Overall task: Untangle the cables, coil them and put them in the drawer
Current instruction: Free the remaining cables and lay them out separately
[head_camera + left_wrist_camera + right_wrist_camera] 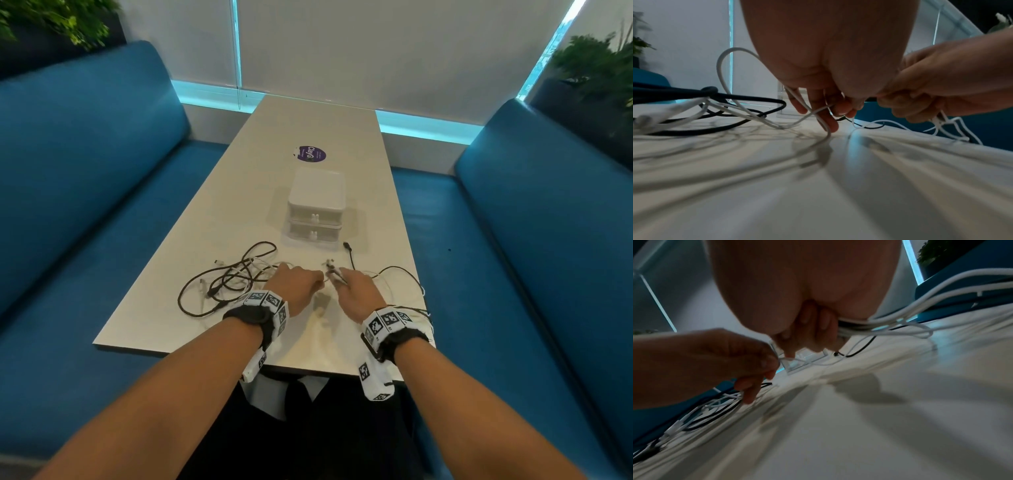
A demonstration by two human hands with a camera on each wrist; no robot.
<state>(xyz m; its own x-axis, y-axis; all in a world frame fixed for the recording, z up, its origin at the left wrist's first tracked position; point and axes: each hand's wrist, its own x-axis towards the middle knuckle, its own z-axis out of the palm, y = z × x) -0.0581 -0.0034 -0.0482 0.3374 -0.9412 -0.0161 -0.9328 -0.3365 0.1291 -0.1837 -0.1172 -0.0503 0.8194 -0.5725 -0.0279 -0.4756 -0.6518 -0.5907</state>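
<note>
A tangle of black and white cables (233, 277) lies on the white table (308, 130) near its front edge. My left hand (298, 284) pinches a white cable (813, 112) that loops up to the left of the hand. My right hand (352, 287) grips a bundle of white and black cables (857, 326) that trails off to the right (400, 274). The two hands are close together, just in front of a small white two-drawer box (315, 209), whose drawers are both closed. A loose black cable end (347, 247) lies near the box.
A purple round sticker (310, 153) sits on the table behind the drawer box. Blue bench seats (85, 171) flank the table on both sides. Plants stand at the back corners. Some cable hangs over the table's right edge (423, 301).
</note>
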